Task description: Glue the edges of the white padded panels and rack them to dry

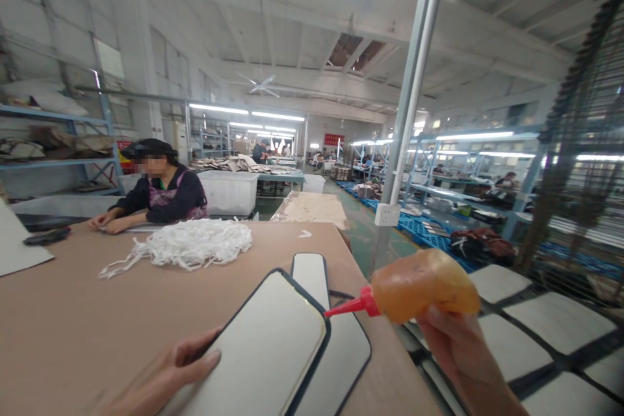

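Lying in the right hand, the bottle faces a panel.

Tube lights: white glare, mid-distance. Ceiling: dim grey. Far distance: hazy, soft. Left-edge shelves: wide-angle stretch. Right-edge netting: dark, blurred.

From afar I had a panel in my left hand, its edge at the nozzle of the bottle in my right hand, other panels partly behind it on the table, a strip heap beyond the left grip, a co-worker behind that, and further panels right of the bottle.
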The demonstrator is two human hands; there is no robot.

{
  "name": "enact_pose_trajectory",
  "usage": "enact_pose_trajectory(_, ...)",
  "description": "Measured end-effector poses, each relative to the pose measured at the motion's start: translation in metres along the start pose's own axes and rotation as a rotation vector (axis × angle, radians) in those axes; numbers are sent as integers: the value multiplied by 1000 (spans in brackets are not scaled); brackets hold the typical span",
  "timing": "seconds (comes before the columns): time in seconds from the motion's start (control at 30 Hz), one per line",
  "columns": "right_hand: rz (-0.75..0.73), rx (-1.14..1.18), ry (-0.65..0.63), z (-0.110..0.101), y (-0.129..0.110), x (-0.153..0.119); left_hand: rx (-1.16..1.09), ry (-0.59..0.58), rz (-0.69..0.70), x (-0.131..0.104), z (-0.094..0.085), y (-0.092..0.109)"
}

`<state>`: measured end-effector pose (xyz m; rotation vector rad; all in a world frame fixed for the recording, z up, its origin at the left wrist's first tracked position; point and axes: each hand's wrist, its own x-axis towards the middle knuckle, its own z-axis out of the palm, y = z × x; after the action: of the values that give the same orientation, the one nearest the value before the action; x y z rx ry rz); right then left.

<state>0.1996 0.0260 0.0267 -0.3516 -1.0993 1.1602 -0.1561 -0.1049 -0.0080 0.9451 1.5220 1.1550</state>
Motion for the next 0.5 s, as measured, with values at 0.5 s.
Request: enact_pose_trajectory(0.5,197,136,-46,3,24,-39,-114,73,36,11,6,-7)
